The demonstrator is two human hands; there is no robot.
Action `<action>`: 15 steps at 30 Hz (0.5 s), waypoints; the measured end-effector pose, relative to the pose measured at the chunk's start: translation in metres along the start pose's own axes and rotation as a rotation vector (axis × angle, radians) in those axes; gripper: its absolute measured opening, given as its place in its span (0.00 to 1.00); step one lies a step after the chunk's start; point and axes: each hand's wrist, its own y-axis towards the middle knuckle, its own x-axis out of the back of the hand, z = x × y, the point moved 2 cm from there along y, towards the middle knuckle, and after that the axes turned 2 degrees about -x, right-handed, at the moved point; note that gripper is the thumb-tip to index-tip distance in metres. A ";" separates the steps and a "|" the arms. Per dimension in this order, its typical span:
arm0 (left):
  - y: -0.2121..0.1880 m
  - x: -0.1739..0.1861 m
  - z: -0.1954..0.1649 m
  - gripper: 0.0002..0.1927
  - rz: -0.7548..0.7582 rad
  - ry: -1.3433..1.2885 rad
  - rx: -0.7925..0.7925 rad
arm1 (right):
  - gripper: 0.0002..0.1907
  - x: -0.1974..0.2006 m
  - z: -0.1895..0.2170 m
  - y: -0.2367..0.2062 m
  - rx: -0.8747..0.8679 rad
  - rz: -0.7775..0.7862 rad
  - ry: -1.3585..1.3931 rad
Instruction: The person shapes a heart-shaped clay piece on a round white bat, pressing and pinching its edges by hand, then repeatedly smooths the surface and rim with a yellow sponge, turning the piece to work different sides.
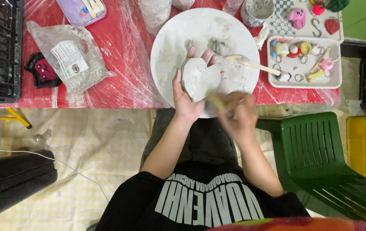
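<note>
Left hand [186, 99] is cradling a white heart-shaped plaster piece [200, 78] from beneath, palm up, fingers curled round its far edge; the piece is sitting in the palm, held over the near part of a large round white plate [170, 38] on the red plastic-covered table [123, 64]

Right hand [238, 116] is blurring with motion, fingers closing round a thin pale stick-like tool [215, 101] whose tip is meeting the heart's lower right edge; exact finger placement I cannot tell through the blur

A second wooden stick [251, 64], smeared at its end, is lying across the plate's right side. A small white tray [334, 81] of coloured charms and key rings is sitting to the right, a bag of white powder [69, 57] to the left, a green plastic chair [319, 154] beside the person's knee

Judgement on doing this well: supporting the piece fully underneath seems wise, since thin plaster edges are likely chipping under sideways force. Light, short strokes along the rim, turning the heart rather than the tool, are probably giving the cleanest edge. Working over the plate is catching the scrapings
</note>
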 end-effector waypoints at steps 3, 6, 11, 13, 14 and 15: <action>-0.002 0.000 0.002 0.35 0.019 -0.045 -0.003 | 0.21 0.001 -0.002 0.000 0.009 0.019 -0.064; -0.001 0.002 0.002 0.35 0.008 -0.020 0.001 | 0.21 0.001 0.000 0.001 0.051 0.000 -0.053; 0.000 0.004 0.002 0.36 -0.002 -0.009 -0.014 | 0.22 -0.002 0.003 0.002 0.089 0.016 -0.016; -0.001 0.004 0.002 0.35 -0.014 -0.023 0.001 | 0.21 -0.001 0.002 0.002 -0.013 0.009 0.020; -0.001 0.004 0.001 0.35 -0.006 -0.030 -0.001 | 0.20 0.000 -0.001 0.002 -0.142 -0.015 0.023; -0.002 0.004 0.002 0.35 0.007 -0.040 -0.008 | 0.19 0.001 -0.004 0.002 -0.264 -0.039 0.024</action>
